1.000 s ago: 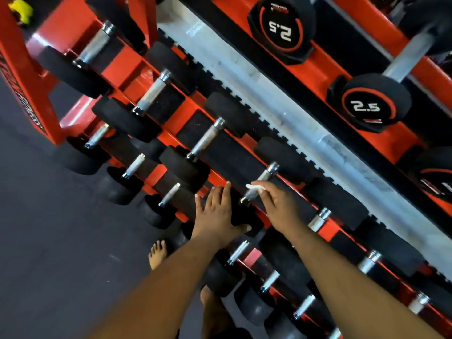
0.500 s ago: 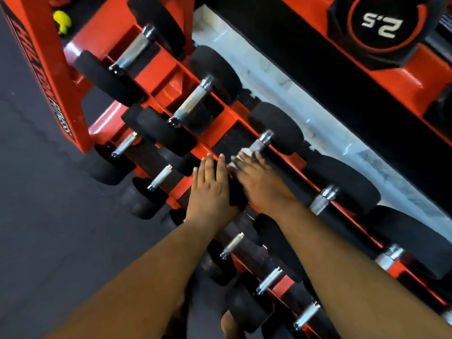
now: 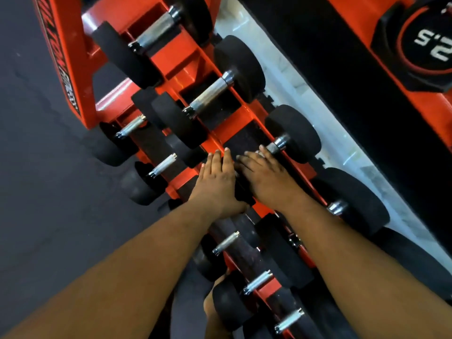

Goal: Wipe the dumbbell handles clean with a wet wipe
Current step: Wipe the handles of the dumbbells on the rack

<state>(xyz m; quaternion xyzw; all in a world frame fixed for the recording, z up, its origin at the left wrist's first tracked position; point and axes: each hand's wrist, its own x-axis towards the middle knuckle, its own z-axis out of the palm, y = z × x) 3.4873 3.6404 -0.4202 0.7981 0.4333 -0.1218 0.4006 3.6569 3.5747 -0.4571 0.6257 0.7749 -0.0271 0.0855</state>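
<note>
L hand (image 3: pixel 216 182) flat, fingers straight, on black dumbbell head (image 3: pixel 241 189); R hand (image 3: pixel 265 176) covers handle (image 3: pixel 275 145) — wipe (image 3: pixel 259 153) barely peeking out. R fingers' grasp: can't tell.

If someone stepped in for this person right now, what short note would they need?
Left hand: flat, fingers straight, resting on the near black head of the dumbbell being cleaned.
Right hand: over that dumbbell's handle, with a bit of white wet wipe showing under the fingers.
Done: cannot tell which handles are already wiped.
Left: finish this handle, then continue along the red rack, including the next handle up the row.
</note>
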